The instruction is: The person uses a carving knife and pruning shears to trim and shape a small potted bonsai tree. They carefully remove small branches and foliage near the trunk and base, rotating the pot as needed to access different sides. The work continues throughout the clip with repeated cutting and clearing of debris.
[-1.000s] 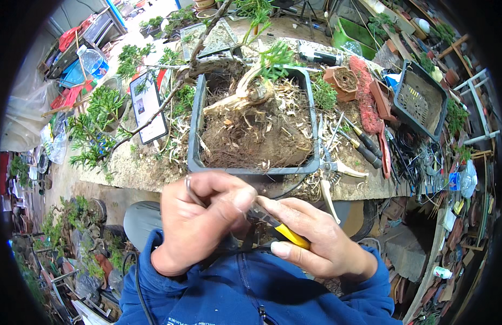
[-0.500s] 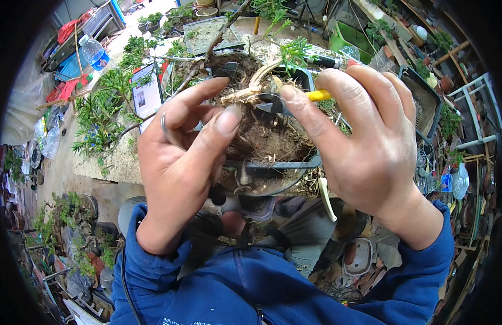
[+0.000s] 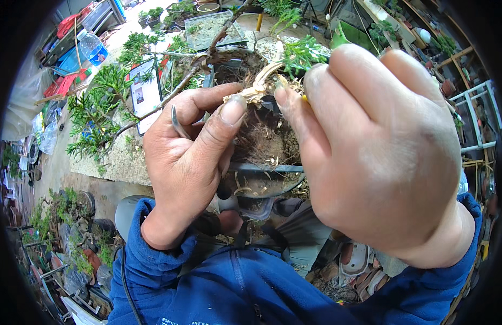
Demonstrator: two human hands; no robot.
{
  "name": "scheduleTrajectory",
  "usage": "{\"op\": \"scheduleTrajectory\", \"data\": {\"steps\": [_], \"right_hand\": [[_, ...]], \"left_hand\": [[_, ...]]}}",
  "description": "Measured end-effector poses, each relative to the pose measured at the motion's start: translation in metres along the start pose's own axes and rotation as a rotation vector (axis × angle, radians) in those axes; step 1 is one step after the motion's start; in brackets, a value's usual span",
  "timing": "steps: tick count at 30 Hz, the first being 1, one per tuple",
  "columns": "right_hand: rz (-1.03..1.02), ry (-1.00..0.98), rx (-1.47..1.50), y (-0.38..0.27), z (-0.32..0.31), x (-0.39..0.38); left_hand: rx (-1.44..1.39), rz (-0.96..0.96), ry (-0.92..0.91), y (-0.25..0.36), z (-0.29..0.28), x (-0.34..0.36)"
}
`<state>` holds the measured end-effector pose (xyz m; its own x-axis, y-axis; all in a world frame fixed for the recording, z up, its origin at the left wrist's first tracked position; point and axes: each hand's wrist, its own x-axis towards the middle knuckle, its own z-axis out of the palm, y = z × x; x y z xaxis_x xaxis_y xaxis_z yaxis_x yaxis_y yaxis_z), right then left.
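Observation:
A pale, stripped juniper branch stub (image 3: pixel 260 86), its bark torn into fibres, rises over the root mass (image 3: pixel 264 138) of a dark rectangular pot (image 3: pixel 280 168). My left hand (image 3: pixel 183 154) pinches the stub's frayed end between thumb and forefinger. A curved grey metal piece (image 3: pixel 177 123) shows by its fingers; whether it is a ring or part of a tool, I cannot tell. Beside the stub, my right hand (image 3: pixel 378 149) is closed on a yellow-handled tool (image 3: pixel 305 98). That hand hides most of the tool, and its working end is hard to make out.
Juniper branches (image 3: pixel 99 103) spread left of the pot, in front of a propped phone (image 3: pixel 146 92). A water bottle (image 3: pixel 92 47) stands at the far left. Behind lie a flat grey tray (image 3: pixel 215 30) and a green container (image 3: pixel 351 37). Small plants (image 3: pixel 64 216) fill the lower left.
My right hand has lifted toward the camera and turned over, now covering most of the yellow-handled tool and the pot's right side. My left hand has barely shifted and keeps its pinch.

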<state>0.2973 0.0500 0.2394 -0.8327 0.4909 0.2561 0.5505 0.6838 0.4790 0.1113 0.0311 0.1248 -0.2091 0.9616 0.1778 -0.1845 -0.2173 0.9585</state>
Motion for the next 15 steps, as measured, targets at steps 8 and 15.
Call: {"op": "scheduleTrajectory", "data": {"steps": [8, 15], "right_hand": [[-0.303, 0.335, 0.087, 0.048, 0.055, -0.026], [0.042, 0.279, 0.283, 0.054, 0.095, -0.102]], "left_hand": [[-0.041, 0.001, 0.003, -0.005, -0.002, 0.002], [0.080, -0.008, -0.147, -0.006, -0.024, 0.026]]}}
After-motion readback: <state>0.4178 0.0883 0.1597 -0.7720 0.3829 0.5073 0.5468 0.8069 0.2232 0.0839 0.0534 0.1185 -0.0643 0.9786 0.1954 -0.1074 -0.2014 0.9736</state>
